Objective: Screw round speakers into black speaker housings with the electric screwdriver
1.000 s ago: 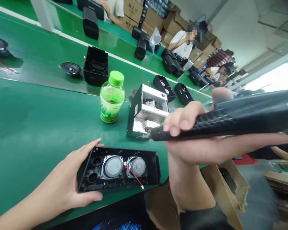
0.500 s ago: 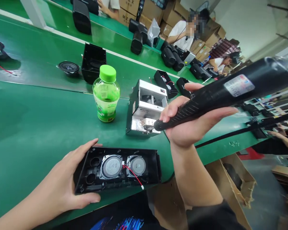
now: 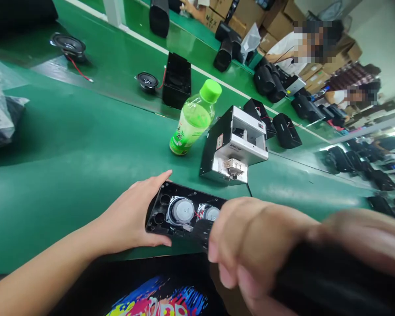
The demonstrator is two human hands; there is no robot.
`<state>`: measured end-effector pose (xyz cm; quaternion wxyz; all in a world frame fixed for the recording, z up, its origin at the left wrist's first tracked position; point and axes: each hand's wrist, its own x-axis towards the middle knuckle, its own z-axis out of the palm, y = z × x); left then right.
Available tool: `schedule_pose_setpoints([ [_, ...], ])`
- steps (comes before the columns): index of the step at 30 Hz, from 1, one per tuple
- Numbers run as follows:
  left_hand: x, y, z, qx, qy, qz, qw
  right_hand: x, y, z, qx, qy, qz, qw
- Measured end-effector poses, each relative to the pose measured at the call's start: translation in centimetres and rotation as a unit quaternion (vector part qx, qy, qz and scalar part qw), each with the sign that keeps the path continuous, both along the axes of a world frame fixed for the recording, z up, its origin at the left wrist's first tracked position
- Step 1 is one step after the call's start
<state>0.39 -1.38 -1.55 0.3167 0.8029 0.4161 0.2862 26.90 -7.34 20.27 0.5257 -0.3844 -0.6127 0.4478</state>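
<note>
My left hand [image 3: 131,215] grips the left end of a black speaker housing [image 3: 184,189], thumb on the near side and fingers on the far side. Inside it sit two round speaker drivers, one on the left [image 3: 183,211] and one on the right [image 3: 212,213], with a bit of red wire between them. My right hand [image 3: 250,237] is wrapped around a black electric screwdriver [image 3: 202,232]. The screwdriver's front end points into the housing's near side, close to the left driver; contact at its tip cannot be made out. My right hand covers the housing's right end.
Beyond the housing stand a screw feeder [image 3: 232,149] and a green-capped bottle [image 3: 194,118]. Loose speaker drivers [image 3: 147,81] and an open black housing [image 3: 177,81] lie farther back. A plastic-wrapped bundle [image 3: 0,114] rests at left. Co-workers sit across the bench.
My right hand has brought the screwdriver from the screw feeder down into the housing. My left hand still holds the housing. The view has shifted to the left.
</note>
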Motion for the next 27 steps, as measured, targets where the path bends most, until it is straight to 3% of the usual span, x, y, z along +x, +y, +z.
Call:
schedule_pose_setpoints([
  [4,0.7,0.3,-0.4,0.004,-0.021,-0.016,1.0,-3.2,1.7,-3.4,0.043,0.088,-0.033,0.995],
  [6,0.9,0.4,-0.4,0.002,-0.029,-0.02,0.999,-3.5,2.1,-4.2,0.043,0.084,-0.028,0.995],
  [13,1.5,0.5,-0.2,-0.014,-0.038,-0.028,0.999,-2.9,2.3,-3.5,0.008,0.032,-0.013,0.999],
  [18,1.5,0.5,0.1,-0.016,-0.042,-0.035,0.998,-3.5,2.9,-4.6,0.021,0.036,-0.032,0.999],
  [23,1.1,0.7,1.4,-0.034,-0.029,-0.049,0.998,-2.5,2.8,-5.1,0.035,0.028,0.019,0.999],
  [27,1.0,0.6,1.5,-0.034,-0.033,-0.054,0.997,-2.7,1.8,-5.2,0.009,-0.01,0.032,0.999],
])
